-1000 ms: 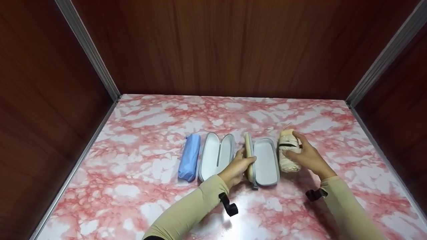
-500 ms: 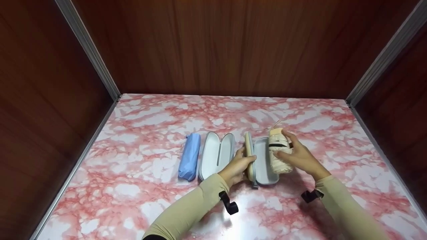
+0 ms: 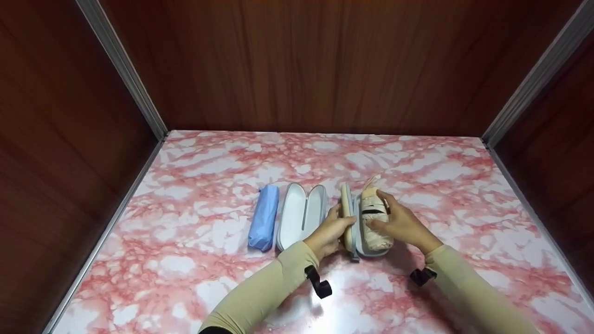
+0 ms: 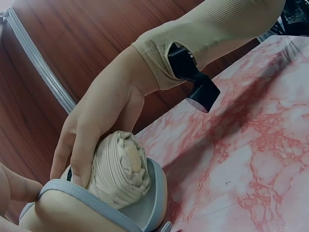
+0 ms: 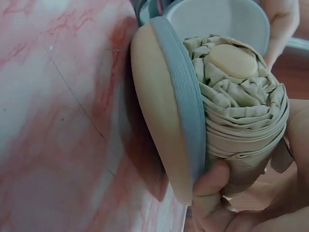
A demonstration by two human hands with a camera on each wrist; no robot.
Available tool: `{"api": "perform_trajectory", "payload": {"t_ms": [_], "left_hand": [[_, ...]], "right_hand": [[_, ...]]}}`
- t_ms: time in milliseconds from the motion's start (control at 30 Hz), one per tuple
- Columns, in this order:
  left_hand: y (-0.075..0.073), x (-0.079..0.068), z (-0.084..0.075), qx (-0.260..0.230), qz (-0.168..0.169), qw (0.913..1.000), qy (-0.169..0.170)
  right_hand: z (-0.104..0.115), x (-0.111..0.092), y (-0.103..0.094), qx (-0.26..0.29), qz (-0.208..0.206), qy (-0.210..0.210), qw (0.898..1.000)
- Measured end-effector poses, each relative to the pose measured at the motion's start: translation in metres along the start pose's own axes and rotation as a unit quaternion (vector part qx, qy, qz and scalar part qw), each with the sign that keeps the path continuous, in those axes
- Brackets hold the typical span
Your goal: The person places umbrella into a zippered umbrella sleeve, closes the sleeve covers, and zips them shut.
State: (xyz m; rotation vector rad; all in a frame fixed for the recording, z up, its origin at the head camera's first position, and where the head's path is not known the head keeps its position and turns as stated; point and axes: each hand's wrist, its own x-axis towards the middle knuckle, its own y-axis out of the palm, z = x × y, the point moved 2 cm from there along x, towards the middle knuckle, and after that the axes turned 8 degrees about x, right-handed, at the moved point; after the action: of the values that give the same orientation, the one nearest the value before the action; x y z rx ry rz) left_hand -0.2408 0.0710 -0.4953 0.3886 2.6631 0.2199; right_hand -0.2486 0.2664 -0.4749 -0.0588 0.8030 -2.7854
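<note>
Head view: beige umbrella (image 3: 375, 238) clasped within right grip (image 3: 402, 225); left grip (image 3: 328, 233) pinching beige case (image 3: 357, 237).

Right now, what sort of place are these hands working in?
Probably a small enclosed work booth, though its purpose is uncertain: a red-and-white marbled tabletop, dark wood-look panels on three sides, and metal strips along the corners.

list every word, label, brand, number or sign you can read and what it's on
None can be read.
Beige folding umbrella: no lettering on the sides that show.
Beige zip case: no lettering visible.
Blue folding umbrella and white-lined open case: none visible; fine print would be too small to read.
</note>
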Motion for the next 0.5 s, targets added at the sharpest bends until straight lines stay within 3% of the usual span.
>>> {"api": "perform_trajectory", "payload": {"t_ms": [300,500], "left_hand": [[-0.0005,0.0006,0.0011,-0.014,0.005,0.9999,-0.007],[-0.0002,0.0011,0.0009,-0.01,0.003,0.9999,-0.002]], "right_hand": [[-0.0031,0.0024,0.0026,-0.059,-0.003,0.013,0.998],[-0.0039,0.0028,0.0,-0.058,0.007,0.025,0.998]]}}
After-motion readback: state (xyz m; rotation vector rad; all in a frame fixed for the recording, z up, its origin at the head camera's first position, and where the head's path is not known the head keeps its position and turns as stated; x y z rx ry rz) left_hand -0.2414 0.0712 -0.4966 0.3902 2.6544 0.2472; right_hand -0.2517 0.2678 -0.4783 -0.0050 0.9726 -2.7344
